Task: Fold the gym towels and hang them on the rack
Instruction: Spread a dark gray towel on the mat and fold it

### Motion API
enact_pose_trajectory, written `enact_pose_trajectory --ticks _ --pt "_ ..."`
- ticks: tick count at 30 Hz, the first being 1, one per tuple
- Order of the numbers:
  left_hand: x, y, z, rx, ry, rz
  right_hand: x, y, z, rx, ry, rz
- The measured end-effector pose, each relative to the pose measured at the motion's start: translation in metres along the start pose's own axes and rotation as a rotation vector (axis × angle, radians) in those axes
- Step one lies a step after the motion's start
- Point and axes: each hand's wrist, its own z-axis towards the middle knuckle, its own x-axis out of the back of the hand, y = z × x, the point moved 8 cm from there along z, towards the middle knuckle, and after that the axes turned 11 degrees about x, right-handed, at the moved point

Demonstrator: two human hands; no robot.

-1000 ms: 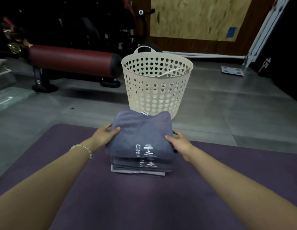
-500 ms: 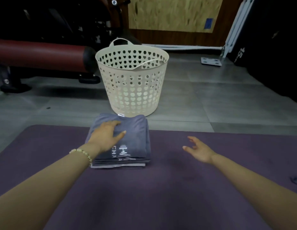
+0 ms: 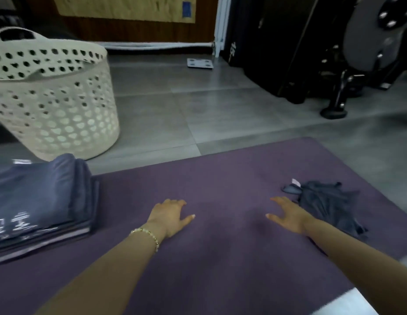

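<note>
A stack of folded grey-blue towels (image 3: pixel 38 201) with white lettering lies at the left end of the purple mat (image 3: pixel 220 178). A crumpled dark grey towel (image 3: pixel 329 205) with a small pink tag lies on the mat's right side. My left hand (image 3: pixel 169 215) hovers over the middle of the mat, fingers spread, holding nothing. Just left of the crumpled towel is my right hand (image 3: pixel 287 215), fingers spread and empty, its wrist overlapping the towel's near edge. No rack is in view.
A cream perforated laundry basket (image 3: pixel 52 98) stands on the grey tile floor behind the folded stack. Black gym equipment (image 3: pixel 334 53) fills the back right, with a foot (image 3: pixel 333 113) near the mat. A white scale (image 3: pixel 200 63) lies by the far wall.
My left hand has come off the folded stack and my right hand has moved right. The view has swung right, bringing the crumpled towel into sight.
</note>
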Motion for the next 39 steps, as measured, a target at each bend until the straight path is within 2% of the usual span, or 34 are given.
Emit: enact_pose_trajectory --ticks 7,11,14,18,21,24,27,30,31,34,36,39 --pt "-0.056 0.122 0.032 -0.100 -0.120 0.012 -0.014 0.156 -0.054 -0.221 0.253 0.140" --pt "-0.090 0.168 0.047 -0.168 -0.181 0.020 -0.021 0.202 -0.062 -0.235 0.298 0.164" --pt "-0.116 0.192 0.056 -0.188 -0.230 0.003 -0.020 0.231 -0.061 -0.318 0.368 0.210" --pt "-0.154 0.202 0.054 -0.163 -0.352 0.059 -0.031 0.247 -0.056 -0.406 0.324 0.179" --pt "-0.160 0.200 0.049 -0.147 -0.368 0.043 -0.028 0.238 -0.047 -0.397 0.319 0.063" --pt "-0.160 0.200 0.055 -0.114 -0.396 -0.127 -0.033 0.207 -0.029 -0.277 0.314 0.290" --pt "-0.148 0.207 0.056 0.020 -0.462 -0.648 -0.040 0.126 -0.010 0.032 0.352 0.510" --pt "-0.141 0.208 0.044 0.265 -0.740 -1.160 -0.058 0.026 -0.003 0.294 0.228 0.647" --pt "-0.137 0.201 0.042 0.324 -0.767 -1.243 -0.064 0.001 -0.004 0.337 0.168 0.679" --pt "-0.123 0.168 0.044 0.346 -0.664 -1.253 -0.070 -0.040 -0.004 0.377 0.071 0.760" --pt "-0.108 0.135 0.051 0.377 -0.473 -1.256 -0.071 -0.054 -0.005 0.395 0.027 0.770" --pt "-0.090 0.091 0.051 0.387 -0.304 -1.361 -0.062 -0.055 -0.001 0.382 0.159 0.794"
